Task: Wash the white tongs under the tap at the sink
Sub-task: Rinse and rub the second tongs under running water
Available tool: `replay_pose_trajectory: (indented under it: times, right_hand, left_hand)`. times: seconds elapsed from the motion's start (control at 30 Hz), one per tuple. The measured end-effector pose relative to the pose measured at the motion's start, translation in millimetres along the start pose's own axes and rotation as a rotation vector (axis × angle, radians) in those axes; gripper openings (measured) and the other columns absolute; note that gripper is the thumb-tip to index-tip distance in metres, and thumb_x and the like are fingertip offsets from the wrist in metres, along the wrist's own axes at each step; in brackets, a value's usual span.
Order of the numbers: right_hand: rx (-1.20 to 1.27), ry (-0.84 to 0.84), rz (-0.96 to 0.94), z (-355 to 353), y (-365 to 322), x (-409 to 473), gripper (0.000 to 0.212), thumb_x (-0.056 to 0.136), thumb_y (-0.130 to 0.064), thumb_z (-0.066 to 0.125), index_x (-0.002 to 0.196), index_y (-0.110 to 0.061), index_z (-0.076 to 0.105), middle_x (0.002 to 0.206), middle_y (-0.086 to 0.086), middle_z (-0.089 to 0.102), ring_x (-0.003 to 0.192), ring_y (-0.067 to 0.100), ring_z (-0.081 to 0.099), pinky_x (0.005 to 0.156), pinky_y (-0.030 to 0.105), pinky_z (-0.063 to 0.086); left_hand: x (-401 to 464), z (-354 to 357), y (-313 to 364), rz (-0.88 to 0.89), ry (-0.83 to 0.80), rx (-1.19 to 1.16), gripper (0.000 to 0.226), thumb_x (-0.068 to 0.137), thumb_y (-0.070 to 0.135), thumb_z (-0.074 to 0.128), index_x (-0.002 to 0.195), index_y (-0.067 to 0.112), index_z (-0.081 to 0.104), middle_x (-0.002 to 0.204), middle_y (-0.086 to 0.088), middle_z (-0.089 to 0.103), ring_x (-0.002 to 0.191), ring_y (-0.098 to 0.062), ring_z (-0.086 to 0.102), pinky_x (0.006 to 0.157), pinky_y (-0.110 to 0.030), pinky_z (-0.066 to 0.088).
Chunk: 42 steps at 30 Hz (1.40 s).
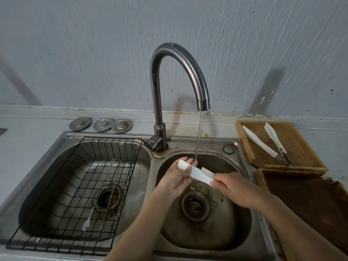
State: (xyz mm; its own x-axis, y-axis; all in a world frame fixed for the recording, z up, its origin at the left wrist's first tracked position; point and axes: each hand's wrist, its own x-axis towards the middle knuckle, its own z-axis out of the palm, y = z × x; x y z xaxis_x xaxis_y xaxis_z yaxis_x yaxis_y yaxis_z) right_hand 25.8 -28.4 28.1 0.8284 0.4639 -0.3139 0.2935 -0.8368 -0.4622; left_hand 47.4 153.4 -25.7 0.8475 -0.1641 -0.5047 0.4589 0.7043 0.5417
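Note:
White tongs [199, 175] are held over the right sink basin [239, 219], under the running water stream [199, 136] from the curved metal tap [188, 61]. My left hand [177, 180] cups one end of the tongs, fingers curled around it where the water lands. My right hand [235, 187] pinches the other end from the right. A second pair of white tongs [267, 143] lies spread on a wooden tray [301, 147] at the right of the sink.
The left basin [143, 166] holds a black wire rack [79, 194] with two long metal skewer-like utensils [105, 194]. Three metal drain plugs [101, 124] sit on the ledge behind. A dark wooden tray [310, 200] lies at the right front.

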Motion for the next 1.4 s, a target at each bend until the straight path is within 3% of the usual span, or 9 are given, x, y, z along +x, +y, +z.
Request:
replay_pose_trajectory:
  times: [0.13,0.3,0.43,0.53,0.67,0.9,1.1,1.27,1.4]
  right_hand:
    - [-0.037,0.006,-0.022,0.9,5.1,-4.2,0.022,0.096,-0.036,0.04,0.08,-0.028,0.053,0.066,-0.009,0.052,0.054,0.003,0.047,0.052,0.019,0.035]
    - [0.042,0.16,-0.04,5.9,13.6,-11.0,0.011,0.092,-0.036,0.048,0.094,-0.029,0.056,0.089,-0.012,0.056,0.078,0.003,0.056,0.066,0.016,0.043]
    - [0.158,0.441,0.139,8.5,20.0,-9.8,0.042,0.09,-0.039,0.051,0.126,-0.019,0.046,0.122,-0.003,0.048,0.112,0.01,0.049,0.09,0.023,0.043]
    - [0.438,0.226,0.432,1.9,22.5,-2.8,0.046,0.092,-0.044,0.043,0.126,-0.012,0.043,0.111,0.006,0.059,0.089,0.019,0.067,0.067,0.029,0.057]
    - [0.43,0.158,0.482,0.9,27.8,0.2,0.03,0.097,-0.034,0.038,0.102,-0.009,0.054,0.077,0.006,0.062,0.054,0.011,0.061,0.046,0.018,0.048]
    - [0.157,0.481,0.308,-0.8,33.7,-5.6,0.014,0.096,-0.028,0.043,0.088,-0.017,0.048,0.067,0.0,0.057,0.051,0.008,0.055,0.044,0.017,0.04]
    - [0.079,0.579,0.276,9.2,29.4,-2.1,0.005,0.093,-0.026,0.049,0.09,-0.022,0.046,0.067,-0.005,0.055,0.052,0.004,0.055,0.046,0.016,0.037]
    - [0.294,0.582,0.223,14.9,28.8,-3.6,0.011,0.095,-0.021,0.047,0.086,-0.015,0.052,0.065,-0.001,0.051,0.052,0.011,0.049,0.047,0.021,0.04]
    - [0.385,0.608,0.203,20.7,25.7,-2.9,0.014,0.095,-0.022,0.045,0.083,-0.017,0.05,0.065,0.001,0.05,0.053,0.012,0.047,0.045,0.018,0.038]
  left_hand:
    - [-5.1,0.1,6.4,-0.092,-0.021,0.224,0.022,0.099,0.023,0.041,0.104,0.004,0.051,0.09,-0.015,0.064,0.053,-0.018,0.068,0.075,-0.047,0.058]
    - [-8.4,3.5,19.0,-0.044,0.026,0.359,0.036,0.101,0.028,0.031,0.089,0.005,0.055,0.087,-0.017,0.066,0.054,-0.019,0.069,0.065,-0.042,0.059]
    - [-7.2,6.2,23.8,0.051,-0.01,0.305,0.035,0.1,0.025,0.032,0.085,0.003,0.055,0.075,-0.012,0.068,0.065,-0.024,0.069,0.058,-0.04,0.06]
    - [-7.9,8.7,19.6,0.083,-0.077,0.301,0.034,0.101,0.022,0.031,0.085,0.003,0.054,0.062,-0.008,0.068,0.058,-0.019,0.069,0.067,-0.042,0.059]
    - [-8.0,6.5,16.0,0.064,-0.099,0.352,0.034,0.1,0.021,0.033,0.083,0.005,0.058,0.082,-0.015,0.07,0.083,-0.029,0.07,0.069,-0.042,0.061]
    - [-11.1,8.9,10.5,-0.151,0.026,0.596,0.019,0.097,0.005,0.039,0.101,0.0,0.056,0.089,-0.018,0.068,0.081,-0.024,0.07,0.074,-0.033,0.06]
    - [1.9,11.9,2.6,-0.002,0.2,0.578,0.022,0.085,-0.011,0.051,0.101,-0.003,0.064,0.092,-0.018,0.069,0.075,-0.025,0.068,0.057,-0.026,0.054]
    - [9.4,10.2,5.4,0.134,0.282,0.63,0.027,0.071,-0.01,0.068,0.081,0.015,0.071,0.098,-0.011,0.073,0.084,-0.026,0.071,0.07,-0.035,0.058]
    - [8.9,18.5,3.7,0.261,0.317,0.552,0.031,0.072,-0.014,0.062,0.081,0.014,0.07,0.097,-0.014,0.073,0.088,-0.028,0.071,0.081,-0.047,0.057]
